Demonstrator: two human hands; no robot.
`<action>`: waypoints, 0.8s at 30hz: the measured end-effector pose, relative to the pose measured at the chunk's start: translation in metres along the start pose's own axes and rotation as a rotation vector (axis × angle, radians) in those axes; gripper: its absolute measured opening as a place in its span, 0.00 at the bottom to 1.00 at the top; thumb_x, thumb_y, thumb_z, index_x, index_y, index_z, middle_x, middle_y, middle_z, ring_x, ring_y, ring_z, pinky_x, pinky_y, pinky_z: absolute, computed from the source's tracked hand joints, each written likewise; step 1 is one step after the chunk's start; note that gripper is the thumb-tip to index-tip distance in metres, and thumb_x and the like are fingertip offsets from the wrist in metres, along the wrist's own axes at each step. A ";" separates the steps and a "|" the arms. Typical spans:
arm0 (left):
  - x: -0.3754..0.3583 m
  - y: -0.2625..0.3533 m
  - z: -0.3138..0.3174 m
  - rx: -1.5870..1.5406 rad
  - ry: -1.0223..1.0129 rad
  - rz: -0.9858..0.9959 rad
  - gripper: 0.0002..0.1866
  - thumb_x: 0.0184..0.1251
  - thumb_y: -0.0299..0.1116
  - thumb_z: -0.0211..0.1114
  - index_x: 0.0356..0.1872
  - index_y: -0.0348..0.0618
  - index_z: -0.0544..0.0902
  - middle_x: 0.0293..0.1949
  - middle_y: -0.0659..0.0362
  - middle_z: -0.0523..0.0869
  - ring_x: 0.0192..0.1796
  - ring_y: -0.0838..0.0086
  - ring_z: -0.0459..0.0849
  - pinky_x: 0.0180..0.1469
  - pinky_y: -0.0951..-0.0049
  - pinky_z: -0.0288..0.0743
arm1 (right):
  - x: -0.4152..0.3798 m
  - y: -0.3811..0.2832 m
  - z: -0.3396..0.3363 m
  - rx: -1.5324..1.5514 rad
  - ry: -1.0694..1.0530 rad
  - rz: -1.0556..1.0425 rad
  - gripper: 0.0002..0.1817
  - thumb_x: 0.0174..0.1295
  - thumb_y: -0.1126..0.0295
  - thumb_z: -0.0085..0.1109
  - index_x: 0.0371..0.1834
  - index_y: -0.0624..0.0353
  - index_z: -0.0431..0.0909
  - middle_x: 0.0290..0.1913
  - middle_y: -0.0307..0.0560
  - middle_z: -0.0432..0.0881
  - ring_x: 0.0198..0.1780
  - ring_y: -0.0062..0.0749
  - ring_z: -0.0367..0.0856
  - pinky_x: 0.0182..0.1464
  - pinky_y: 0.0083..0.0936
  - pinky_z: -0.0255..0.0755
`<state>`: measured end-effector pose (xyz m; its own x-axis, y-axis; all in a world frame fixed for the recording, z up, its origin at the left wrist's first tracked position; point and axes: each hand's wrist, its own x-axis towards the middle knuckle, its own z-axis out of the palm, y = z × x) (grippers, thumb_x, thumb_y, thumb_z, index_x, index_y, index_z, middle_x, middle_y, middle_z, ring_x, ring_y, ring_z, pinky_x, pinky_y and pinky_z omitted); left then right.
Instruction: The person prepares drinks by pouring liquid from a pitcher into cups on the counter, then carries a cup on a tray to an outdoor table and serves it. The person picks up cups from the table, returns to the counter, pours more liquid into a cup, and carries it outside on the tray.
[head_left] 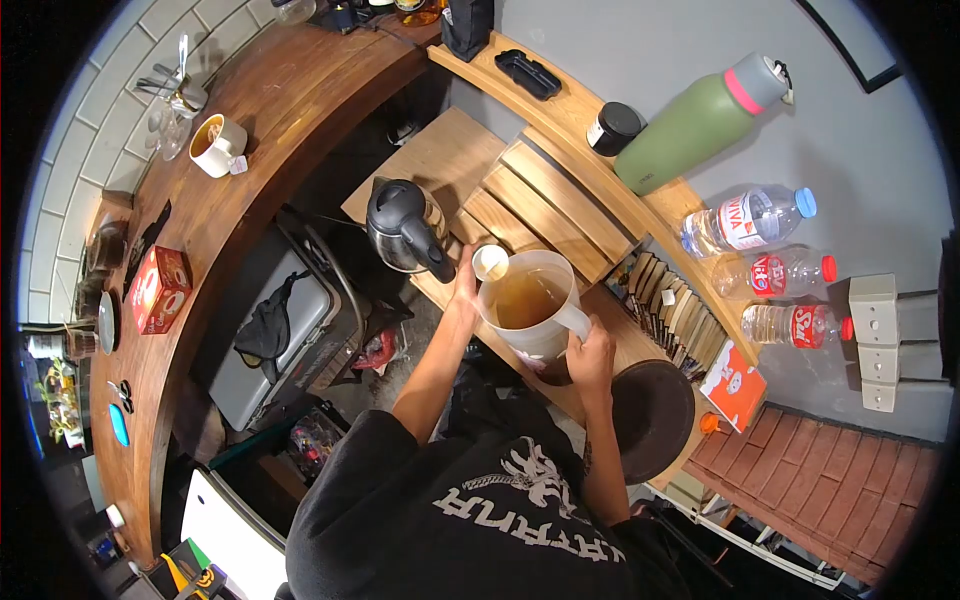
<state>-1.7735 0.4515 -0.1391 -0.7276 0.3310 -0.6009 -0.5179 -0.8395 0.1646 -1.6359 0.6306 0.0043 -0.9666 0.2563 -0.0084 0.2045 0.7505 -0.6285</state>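
My right hand (592,357) is closed round the handle of a translucent plastic pitcher (515,338), which holds amber-brown liquid (525,300). In my left hand (467,287) is a small white cup (490,261), gripped at the pitcher's left rim. The cup's mouth faces up toward me and something pale shows inside it. Just beyond my left hand, a black-lidded electric kettle (400,225) stands on a light wooden surface (425,160), its handle toward the pitcher.
A dark round stool seat (652,420) lies right of my right forearm. Books (665,310) line a low shelf. Above them, a ledge carries a green flask (695,135) and plastic bottles (740,220). A curved wooden counter (300,120) on the left holds a mug (217,150) and red box (160,290).
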 end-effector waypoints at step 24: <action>0.017 -0.001 -0.023 -0.062 0.056 -0.020 0.25 0.70 0.60 0.52 0.47 0.50 0.81 0.42 0.58 0.86 0.44 0.64 0.83 0.45 0.60 0.81 | 0.009 -0.007 0.010 -0.037 -0.041 0.028 0.08 0.57 0.77 0.57 0.34 0.72 0.73 0.30 0.72 0.77 0.38 0.69 0.77 0.37 0.48 0.69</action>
<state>-1.7752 0.4483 -0.1677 -0.6905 0.3246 -0.6464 -0.5015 -0.8588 0.1044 -1.6472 0.6214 0.0015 -0.9658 0.2529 -0.0577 0.2362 0.7657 -0.5982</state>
